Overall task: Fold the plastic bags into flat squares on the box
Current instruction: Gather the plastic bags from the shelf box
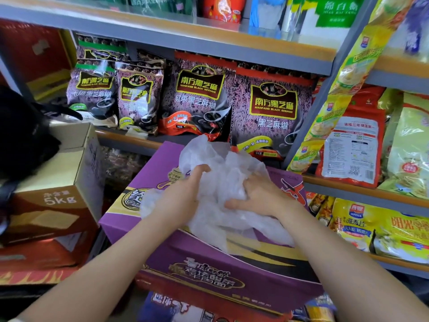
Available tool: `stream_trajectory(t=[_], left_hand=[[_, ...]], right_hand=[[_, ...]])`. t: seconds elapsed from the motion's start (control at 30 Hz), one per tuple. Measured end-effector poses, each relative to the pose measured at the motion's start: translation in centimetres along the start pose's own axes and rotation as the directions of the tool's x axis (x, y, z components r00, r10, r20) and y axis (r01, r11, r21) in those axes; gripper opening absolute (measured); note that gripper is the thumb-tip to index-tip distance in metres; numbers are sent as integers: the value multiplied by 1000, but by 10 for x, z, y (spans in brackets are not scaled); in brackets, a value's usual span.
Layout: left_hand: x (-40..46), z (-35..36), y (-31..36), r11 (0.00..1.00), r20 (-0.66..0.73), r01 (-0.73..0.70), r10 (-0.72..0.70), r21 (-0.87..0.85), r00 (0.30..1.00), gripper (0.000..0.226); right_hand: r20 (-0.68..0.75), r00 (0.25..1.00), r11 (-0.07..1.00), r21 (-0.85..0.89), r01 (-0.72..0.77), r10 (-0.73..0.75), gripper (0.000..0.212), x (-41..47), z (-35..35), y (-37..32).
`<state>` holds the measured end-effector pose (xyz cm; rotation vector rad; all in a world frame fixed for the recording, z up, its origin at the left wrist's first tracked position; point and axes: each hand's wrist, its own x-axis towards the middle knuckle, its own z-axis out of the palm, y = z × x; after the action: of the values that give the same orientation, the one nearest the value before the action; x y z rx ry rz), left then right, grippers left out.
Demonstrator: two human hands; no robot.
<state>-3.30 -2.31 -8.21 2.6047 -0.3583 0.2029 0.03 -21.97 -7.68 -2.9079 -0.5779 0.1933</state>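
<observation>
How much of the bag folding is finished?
Nothing looks folded yet. No flat square lies on the purple box. Right now the left hand and right hand both grip a crumpled clear plastic bag over the box. Smoothing it and folding it are still to do.

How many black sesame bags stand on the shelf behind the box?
4 in front: far left, next right, centre with red trim, largest rightmost. More tops show behind, so others may be hidden.
</observation>
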Motion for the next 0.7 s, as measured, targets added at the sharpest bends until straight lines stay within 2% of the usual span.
stream_trajectory(t=[0.07,0.17,0.23,0.33,0.37,0.47,0.53,0.57,0.63,0.7], left_hand=[[-1,-6,-1,985,-49,-11,20,175,999,67],[-1,-8,-13,903,-154,-156,234,401,960,57],[0,-10,-14,780,-139,-213,358,589,923,40],[2,-21,-1,683,-74,-312,473,660,878,24],[4,-22,2,668,-65,-338,502,662,863,23],[6,-11,7,650,-28,-446,583,616,812,23],[1,3,3,692,53,-561,607,455,793,22],[-3,9,1,741,89,-577,586,345,806,28],[-13,13,-1,857,208,-492,459,154,864,65],[-21,13,1,916,300,-389,344,101,890,110]], right_hand=[[-84,996,997,-67,-47,41,73,-4,2,-2],[-240,956,973,-114,-200,169,60,-22,8,2],[-293,937,955,-163,-246,192,55,-38,12,7],[-298,925,939,-176,-295,235,45,-60,7,10],[-311,914,928,-179,-326,261,49,-66,5,9],[-391,852,888,-153,-434,349,78,-78,10,4],[-431,823,883,-112,-456,371,91,-85,18,-1],[-442,817,887,-91,-453,372,95,-87,21,-2],[-407,849,923,-30,-383,339,102,-89,24,0],[-337,903,964,96,-247,265,100,-88,25,1]])
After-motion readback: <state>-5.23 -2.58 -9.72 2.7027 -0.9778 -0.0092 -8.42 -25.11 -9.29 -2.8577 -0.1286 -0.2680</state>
